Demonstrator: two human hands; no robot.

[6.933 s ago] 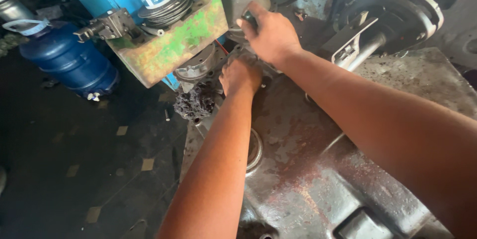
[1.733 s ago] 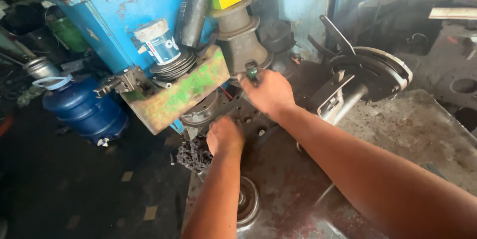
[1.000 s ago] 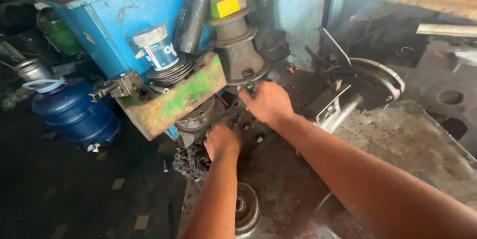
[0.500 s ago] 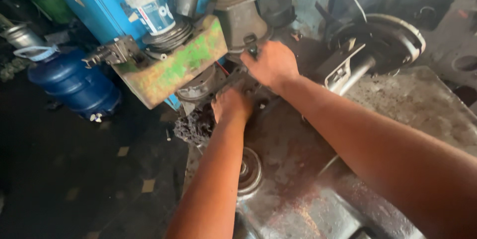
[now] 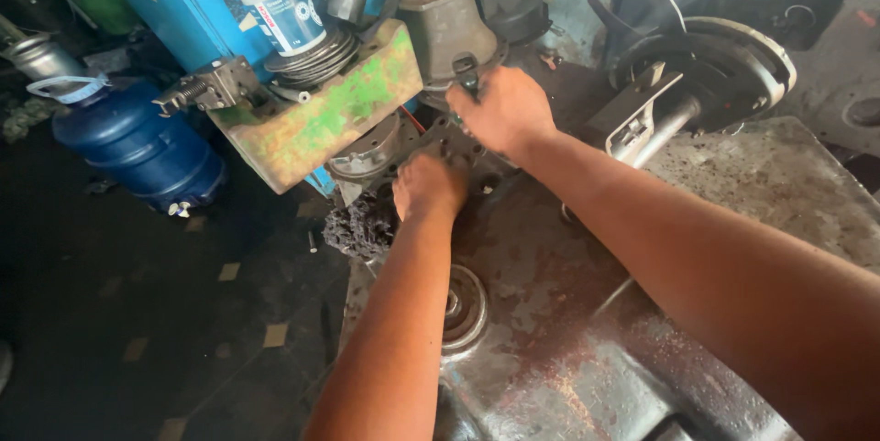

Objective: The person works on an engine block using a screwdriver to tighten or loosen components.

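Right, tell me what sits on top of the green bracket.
On the green bracket: a stack of dark rings with a white-and-blue can on them. The rings' centre is covered by the can.

Free room and obstacles. The grimy metal casing (image 5: 642, 349) offers open surface at near right, broken only by a round bearing seat (image 5: 463, 308) near centre. At the far end both hands work in a tight pocket: the left hand (image 5: 428, 186) is hemmed by the green tray (image 5: 321, 120) to the left and a dark rag (image 5: 359, 226) just beside it; the right hand (image 5: 500, 111) sits under the grey cone (image 5: 445, 1). The brake hub (image 5: 715, 65) blocks the far right. A blue jug (image 5: 137, 152) stands on the floor, left.
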